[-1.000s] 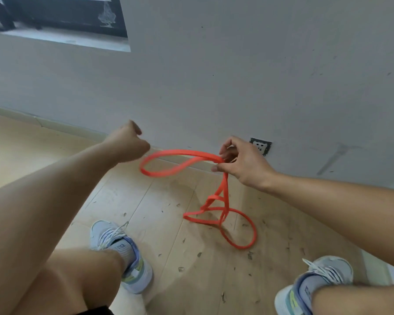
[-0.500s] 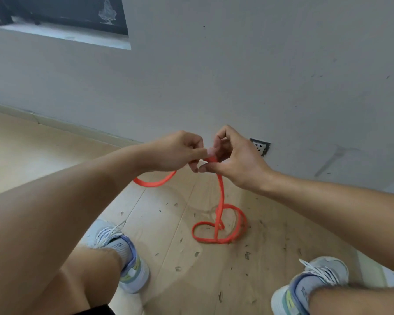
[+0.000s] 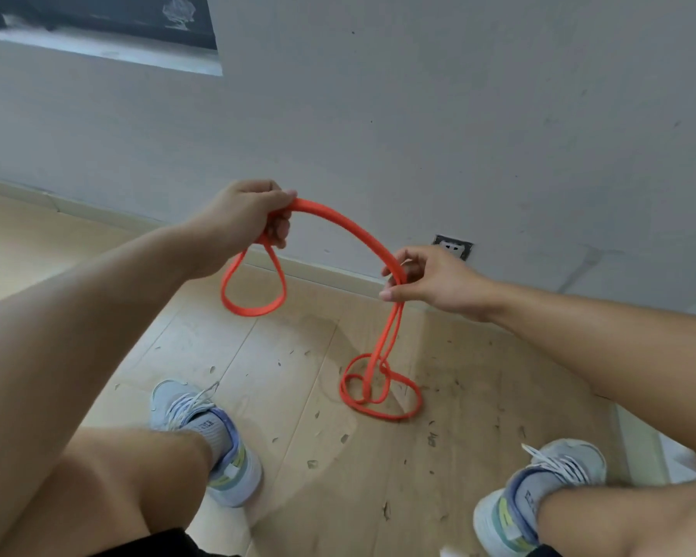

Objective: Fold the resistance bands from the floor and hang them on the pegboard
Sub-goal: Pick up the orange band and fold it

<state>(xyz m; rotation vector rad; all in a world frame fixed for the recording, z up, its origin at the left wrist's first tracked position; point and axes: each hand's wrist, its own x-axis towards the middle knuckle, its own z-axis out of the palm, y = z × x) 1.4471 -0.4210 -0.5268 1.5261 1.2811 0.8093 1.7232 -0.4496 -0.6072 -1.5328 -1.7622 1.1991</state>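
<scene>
Both bare forearms reached forward from the lower corners, the left hand [image 3: 244, 213] raised higher than the right hand [image 3: 434, 281]. The left hand was curled into a fist with knuckles up, fingers wrapped closed. The right hand sat lower and apart, thumb and fingertips pinched together, palm turned leftward.

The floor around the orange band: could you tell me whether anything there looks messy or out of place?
Yes. The wooden floor is strewn with small dark flecks of debris, thickest near the wall socket. The orange band's lower end lies there in a tangled coil instead of a neat fold.
</scene>
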